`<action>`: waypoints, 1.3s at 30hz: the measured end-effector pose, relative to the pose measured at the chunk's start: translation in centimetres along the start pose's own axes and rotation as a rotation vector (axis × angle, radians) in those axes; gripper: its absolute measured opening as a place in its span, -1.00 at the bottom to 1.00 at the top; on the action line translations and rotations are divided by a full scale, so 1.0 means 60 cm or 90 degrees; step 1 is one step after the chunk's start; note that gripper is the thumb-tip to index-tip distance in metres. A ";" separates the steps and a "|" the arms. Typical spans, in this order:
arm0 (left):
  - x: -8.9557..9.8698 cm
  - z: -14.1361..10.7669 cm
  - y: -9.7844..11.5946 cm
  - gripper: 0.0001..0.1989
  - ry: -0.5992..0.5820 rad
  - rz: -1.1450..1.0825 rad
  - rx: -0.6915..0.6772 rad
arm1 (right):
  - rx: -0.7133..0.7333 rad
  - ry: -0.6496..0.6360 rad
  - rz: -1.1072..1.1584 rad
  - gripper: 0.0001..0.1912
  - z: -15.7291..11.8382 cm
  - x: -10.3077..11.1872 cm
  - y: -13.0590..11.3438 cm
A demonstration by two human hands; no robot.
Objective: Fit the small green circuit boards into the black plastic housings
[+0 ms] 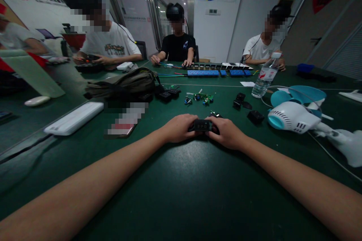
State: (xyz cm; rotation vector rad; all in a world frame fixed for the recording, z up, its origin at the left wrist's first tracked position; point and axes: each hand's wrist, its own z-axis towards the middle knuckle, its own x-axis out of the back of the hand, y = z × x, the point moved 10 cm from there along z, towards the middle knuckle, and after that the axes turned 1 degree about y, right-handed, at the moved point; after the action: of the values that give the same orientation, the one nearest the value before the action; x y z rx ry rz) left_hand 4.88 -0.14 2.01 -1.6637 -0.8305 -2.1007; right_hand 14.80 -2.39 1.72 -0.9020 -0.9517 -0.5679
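Observation:
A small black case [202,125] is held between my two hands just above the green table [198,180]. My left hand [182,127] has its fingers closed round the case's left end. On the other side, my right hand [226,131] grips the right end. Just behind my right fingers a dark part with a pale, thin piece [215,114] shows, partly hidden. Several small green circuit boards with blue parts [199,98] lie beyond my hands. Black plastic pieces [240,100] and a black block [255,117] are to the right.
A white and blue fan [296,116] and a water bottle [266,77] stand right. Left are a phone [126,122], a white power strip [75,118] and a dark bag [124,84]. Blue blocks [203,73] lie farther back. Several people sit around the table.

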 end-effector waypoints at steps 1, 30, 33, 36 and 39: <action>0.000 0.000 0.000 -0.74 -0.001 0.000 0.000 | 0.001 -0.001 0.001 -0.62 0.000 0.000 -0.001; 0.001 0.001 0.001 -0.75 0.008 0.011 -0.004 | 0.000 -0.002 -0.001 -0.62 0.000 0.000 0.000; 0.000 0.002 0.000 -0.76 0.007 0.014 -0.004 | -0.001 -0.002 -0.008 -0.63 0.000 -0.001 0.001; -0.001 0.002 -0.001 -0.76 0.006 0.011 -0.006 | 0.001 -0.002 -0.010 -0.63 0.000 -0.001 0.000; 0.000 0.002 0.000 -0.76 0.010 0.011 -0.011 | 0.003 -0.004 -0.006 -0.63 0.000 -0.001 0.000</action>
State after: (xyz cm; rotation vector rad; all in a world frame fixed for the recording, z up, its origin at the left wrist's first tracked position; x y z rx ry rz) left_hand 4.95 -0.09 2.03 -1.6556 -0.7932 -2.1118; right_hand 14.78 -2.36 1.67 -0.8952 -0.9629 -0.5709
